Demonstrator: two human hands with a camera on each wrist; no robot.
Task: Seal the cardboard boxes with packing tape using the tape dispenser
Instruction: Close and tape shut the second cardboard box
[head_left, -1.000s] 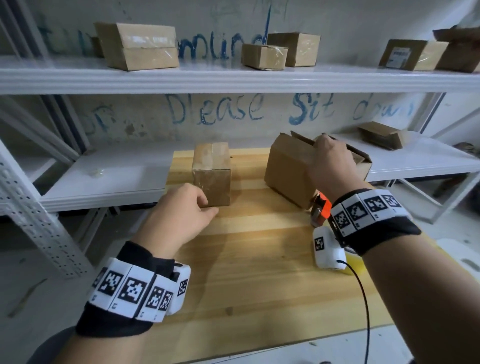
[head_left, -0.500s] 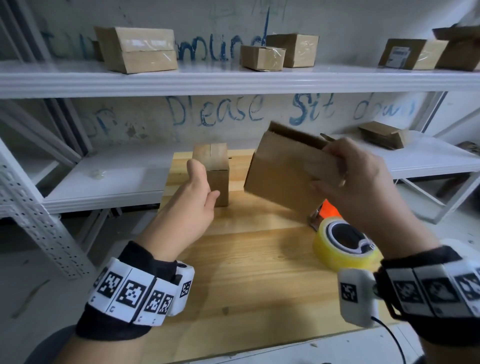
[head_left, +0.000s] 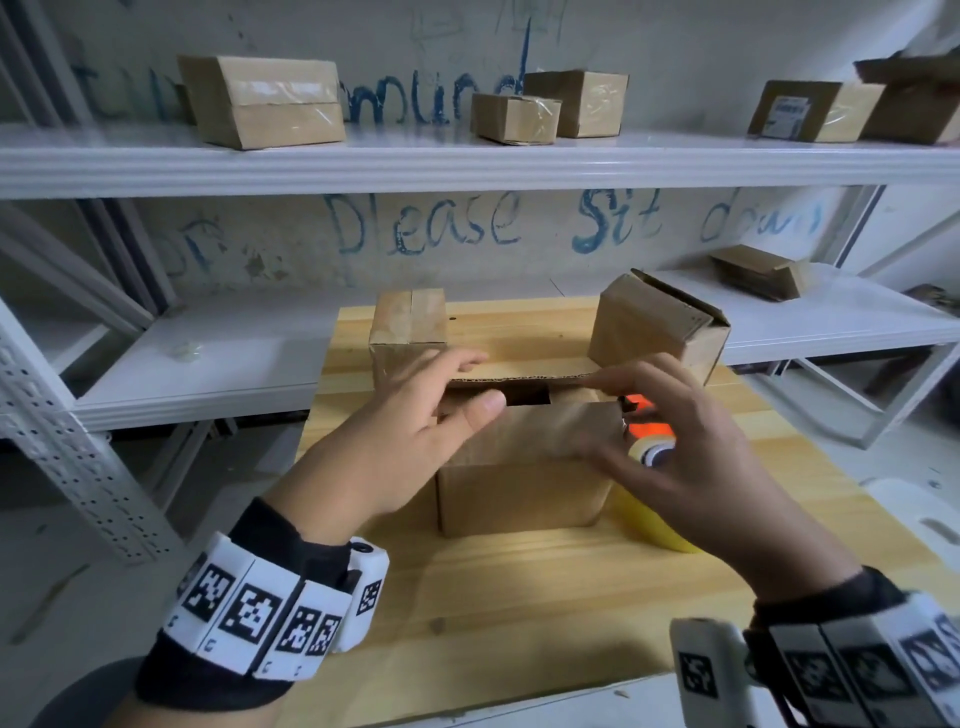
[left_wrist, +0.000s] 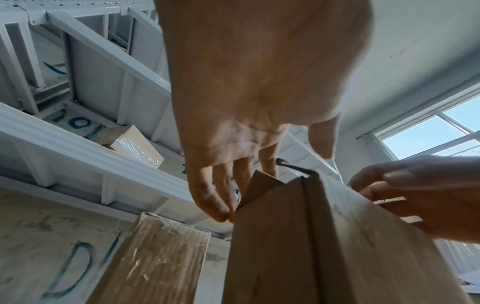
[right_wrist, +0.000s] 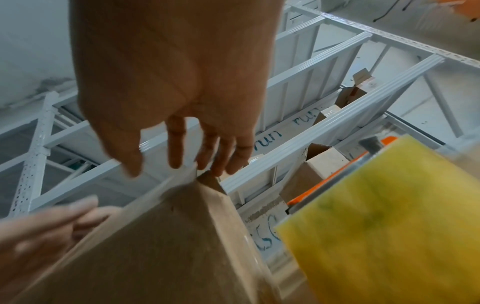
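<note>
Both hands (head_left: 410, 415) (head_left: 670, 441) press upright box's (head_left: 519, 467) top flaps.

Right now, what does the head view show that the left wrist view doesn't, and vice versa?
Head only: the wooden table, the tape dispenser beside the box, another open box at the back right, and a dark gap between the front box's top flaps. Left wrist only: a window and the left palm from beneath. Both: the left hand and right hand on the front box, and the taped box behind it.
</note>
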